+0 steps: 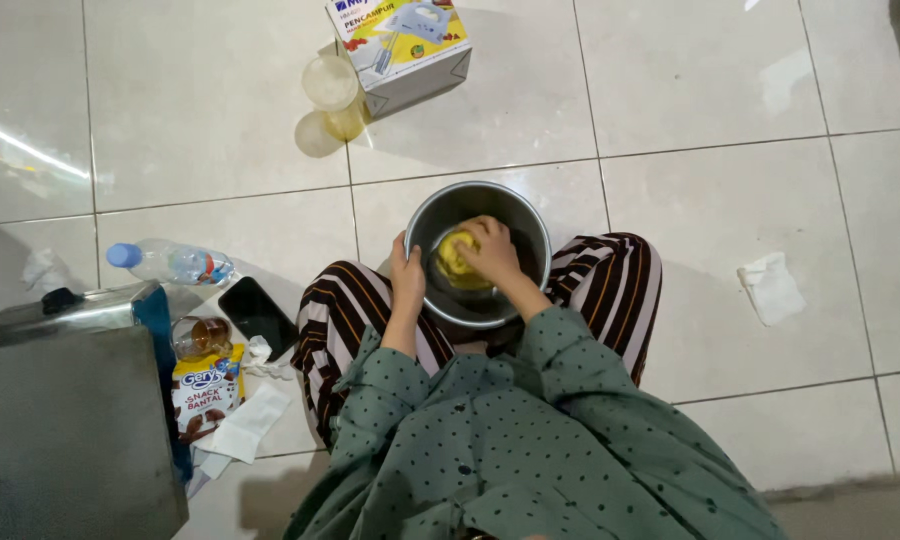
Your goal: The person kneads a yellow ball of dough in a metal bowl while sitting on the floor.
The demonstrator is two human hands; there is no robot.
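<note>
The right hand (489,250) is down inside the metal bowl (477,252) at the centre of the frame, fingers curled over and pressing into a lump of yellow dough (455,260) that lies on the bowl's bottom; it grips the lump loosely rather than closing tight. The left hand (406,277) clasps the bowl's near-left rim, fingers wrapped over the edge, steadying it. The bowl sits on the tiled floor (730,200) between the person's knees, which are in striped trousers. In the head view, the step in hand looks like kneading or mixing by hand; the next press would call for firm bracing at the rim so the bowl does not slide on the smooth tiles. At upper centre stand a cardboard box (400,40) picturing a hand mixer and, just beside it, a plastic cup (332,88). At left lie a water bottle (170,262), a dark phone (258,312), a small glass jar (196,335) and a snack packet (206,392).
</note>
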